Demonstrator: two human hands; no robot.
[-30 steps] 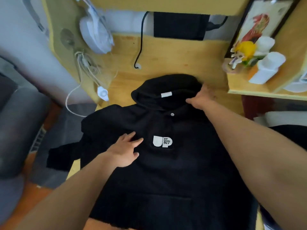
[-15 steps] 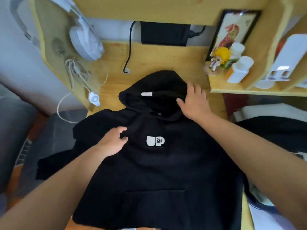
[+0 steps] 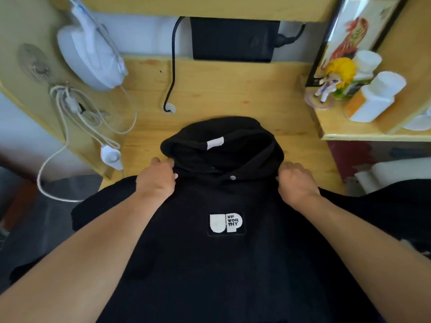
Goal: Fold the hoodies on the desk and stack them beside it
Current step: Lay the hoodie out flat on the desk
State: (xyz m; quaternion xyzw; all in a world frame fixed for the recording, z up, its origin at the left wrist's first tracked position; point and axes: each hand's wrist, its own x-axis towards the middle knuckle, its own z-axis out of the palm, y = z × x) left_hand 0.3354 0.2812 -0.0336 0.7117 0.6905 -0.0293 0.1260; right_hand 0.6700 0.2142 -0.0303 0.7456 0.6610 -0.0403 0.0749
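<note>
A black fleece hoodie (image 3: 224,264) lies front-up on the pale wooden desk (image 3: 228,94), its hood (image 3: 221,143) pointing toward the back wall and a small white label showing inside the opening. On the chest sits a white patch logo (image 3: 225,223) reading "UP WORTHY", and a little metal snap (image 3: 232,177) shows at the neck. The person's left hand (image 3: 158,179) grips the fabric at the left base of the hood, fingers curled into the cloth with the thumb tucked against the collar. The right hand (image 3: 296,183) does the same on the opposite side, knuckles up and fingers bunched round the shoulder seam beside the hood. Both bare forearms reach in from the near edge across the body of the garment, and the sleeves spill off the desk to either side. Along the left side panel hangs a white round lamp-like device (image 3: 93,54) with a coiled white cable (image 3: 77,108) and an inline switch below it. A black cord (image 3: 173,66) drops down to a hole in the desktop, next to a flat black box (image 3: 234,39) propped against the wall. On the raised wooden shelf (image 3: 363,135) at the right stand a framed picture (image 3: 352,31), a small figurine with yellow hair (image 3: 335,78) and a white plastic bottle (image 3: 375,96).
</note>
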